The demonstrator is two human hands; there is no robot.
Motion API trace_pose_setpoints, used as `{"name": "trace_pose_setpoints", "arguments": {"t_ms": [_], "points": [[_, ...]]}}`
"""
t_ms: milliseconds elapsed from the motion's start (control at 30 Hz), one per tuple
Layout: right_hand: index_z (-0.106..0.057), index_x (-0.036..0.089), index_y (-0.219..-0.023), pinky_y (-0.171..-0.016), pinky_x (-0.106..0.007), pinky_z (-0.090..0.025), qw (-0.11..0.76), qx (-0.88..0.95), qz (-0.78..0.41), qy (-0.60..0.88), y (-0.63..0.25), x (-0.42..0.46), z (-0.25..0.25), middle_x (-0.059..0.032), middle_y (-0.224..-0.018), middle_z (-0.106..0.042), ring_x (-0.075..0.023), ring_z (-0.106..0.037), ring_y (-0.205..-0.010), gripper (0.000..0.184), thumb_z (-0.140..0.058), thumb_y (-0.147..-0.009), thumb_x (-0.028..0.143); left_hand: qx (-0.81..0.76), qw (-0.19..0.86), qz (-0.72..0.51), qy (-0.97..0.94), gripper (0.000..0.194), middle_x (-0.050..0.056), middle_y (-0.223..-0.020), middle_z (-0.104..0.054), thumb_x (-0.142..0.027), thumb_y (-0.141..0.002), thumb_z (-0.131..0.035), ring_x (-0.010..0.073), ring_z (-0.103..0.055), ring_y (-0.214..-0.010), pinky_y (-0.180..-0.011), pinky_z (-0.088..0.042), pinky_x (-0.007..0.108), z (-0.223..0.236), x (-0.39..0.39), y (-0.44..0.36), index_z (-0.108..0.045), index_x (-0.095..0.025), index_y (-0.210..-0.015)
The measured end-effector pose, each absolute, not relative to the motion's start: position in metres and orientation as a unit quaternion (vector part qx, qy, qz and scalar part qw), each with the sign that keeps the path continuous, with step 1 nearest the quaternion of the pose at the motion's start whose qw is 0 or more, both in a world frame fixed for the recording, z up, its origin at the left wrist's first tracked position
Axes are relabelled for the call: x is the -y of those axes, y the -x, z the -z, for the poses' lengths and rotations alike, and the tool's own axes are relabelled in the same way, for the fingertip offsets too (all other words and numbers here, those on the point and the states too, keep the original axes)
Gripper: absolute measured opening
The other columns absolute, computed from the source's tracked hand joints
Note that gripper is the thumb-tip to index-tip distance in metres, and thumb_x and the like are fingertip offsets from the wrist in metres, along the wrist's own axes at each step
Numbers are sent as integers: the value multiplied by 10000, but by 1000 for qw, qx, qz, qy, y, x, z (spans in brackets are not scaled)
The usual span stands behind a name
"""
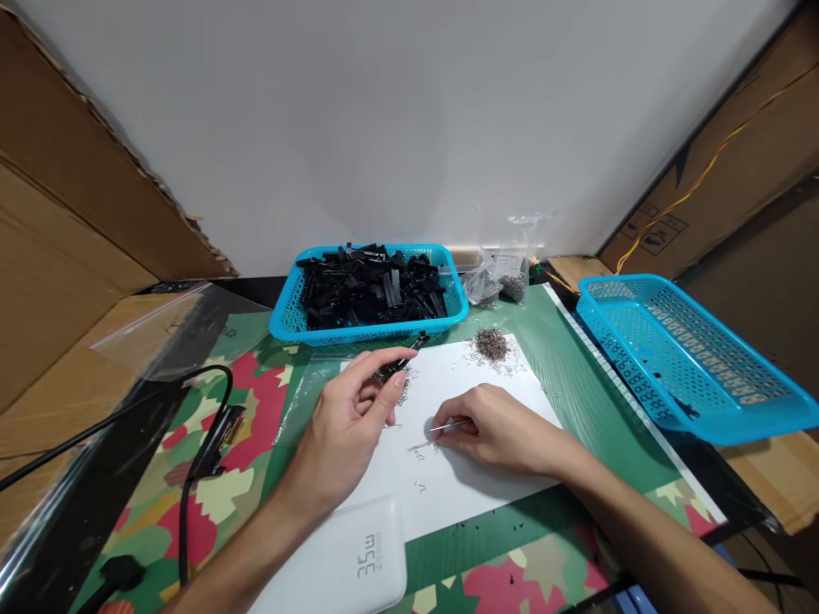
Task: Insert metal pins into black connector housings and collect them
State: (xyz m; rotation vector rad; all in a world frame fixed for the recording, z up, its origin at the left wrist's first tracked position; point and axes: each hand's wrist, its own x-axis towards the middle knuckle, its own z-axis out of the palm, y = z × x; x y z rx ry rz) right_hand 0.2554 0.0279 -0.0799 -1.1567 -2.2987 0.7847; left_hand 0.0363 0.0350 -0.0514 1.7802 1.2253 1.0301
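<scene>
My left hand [349,418] pinches a small black plastic piece [409,351] between thumb and fingertips, raised over the left part of a white paper sheet [470,495]. Closed around a thin metal tool [450,425], my right hand [490,431] rests low on the paper; whether this is a pair of tweezers I cannot tell. Several tiny bent wire pieces [419,454] lie just under the tool's tip. Behind the left fingers is a partly hidden heap of small wire pieces [404,385]. A second, brownish heap [492,344] sits at the paper's far edge.
A blue basket [285,320] full of black plastic pieces [377,286] stands at the back. Another blue basket [723,350], with a few black bits, is at right. Plastic bags [508,277] lie behind the paper. A white power bank [377,554] and black cable [185,503] are nearer me.
</scene>
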Motion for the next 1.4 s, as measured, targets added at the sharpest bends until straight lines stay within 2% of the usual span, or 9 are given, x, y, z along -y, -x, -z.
{"name": "trace_pose_setpoints", "arguments": {"t_ms": [200,433,567,700,800,900,1000,1200,1400], "points": [[-837,190,-961,-578,-246,-342,226,824,-267,446,-251,-26,80,-4,-689,-724,-120,-542,-554,81,-807,-897,232,-485,385,-417,-665,578,25,-1096,-586,-499,-975,-674,69,-542,-614,-442,-409,178,54,-34,-36,-540,-302,-1502],[-836,236,-962,-623,-250,-365,188,833,-262,449,-247,-26,85,-17,-807,-800,-177,-675,-694,88,-826,-876,221,-473,380,-405,-684,374,14,-1081,-620,-474,-1012,-631,80,-558,-644,-469,-406,184,54,-34,-35,-575,-292,-1334],[-822,212,-948,-657,-247,-399,184,832,-304,426,-254,-25,80,-23,-827,-798,-179,-690,-733,77,-792,-893,167,-472,348,-379,-716,258,31,-1102,-629,-429,-1059,-539,88,-562,-668,-520,-414,215,55,-35,-33,-695,-253,-1168],[-759,176,-923,-619,-243,-388,242,789,-414,383,-261,-24,78,-23,-801,-732,-152,-615,-700,56,-723,-953,207,-462,340,-360,-736,278,30,-1109,-599,-384,-1067,-510,95,-538,-671,-589,-441,243,57,-34,-31,-752,-249,-1079],[-681,192,-953,-545,-237,-294,340,714,-503,349,-260,-24,76,41,-673,-566,-116,-435,-589,179,-705,-987,366,-451,361,-338,-743,272,27,-1128,-588,-439,-1044,-563,112,-527,-704,-614,-440,252,56,-31,-31,-770,-268,-1084],[-633,203,-949,-514,-254,-202,445,646,-530,322,-253,-24,77,83,-601,-391,-106,-280,-549,300,-723,-968,488,-426,381,-313,-758,290,41,-1147,-582,-486,-1025,-597,149,-561,-816,-666,-452,258,53,-28,-31,-785,-281,-1107],[-637,202,-928,-514,-266,-180,509,611,-525,305,-245,-25,81,92,-591,-325,-105,-247,-549,317,-767,-939,491,-405,396,-300,-768,294,51,-1177,-576,-491,-1034,-592,184,-581,-958,-739,-477,260,51,-26,-32,-782,-295,-1142],[-672,201,-924,-530,-275,-186,517,614,-518,295,-240,-25,87,81,-614,-334,-107,-261,-570,265,-774,-944,444,-392,469,-320,-724,329,29,-1026,-546,-504,-1035,-597,127,-534,-784,-558,-414,200,52,-28,-34,-771,-246,-928],[-701,197,-922,-521,-274,-202,509,639,-457,350,-238,-22,86,74,-616,-297,-118,-262,-573,304,-743,-947,497,-397,480,-326,-711,377,27,-992,-551,-519,-1023,-607,85,-444,-623,-467,-354,194,53,-30,-35,-727,-202,-858]]}}
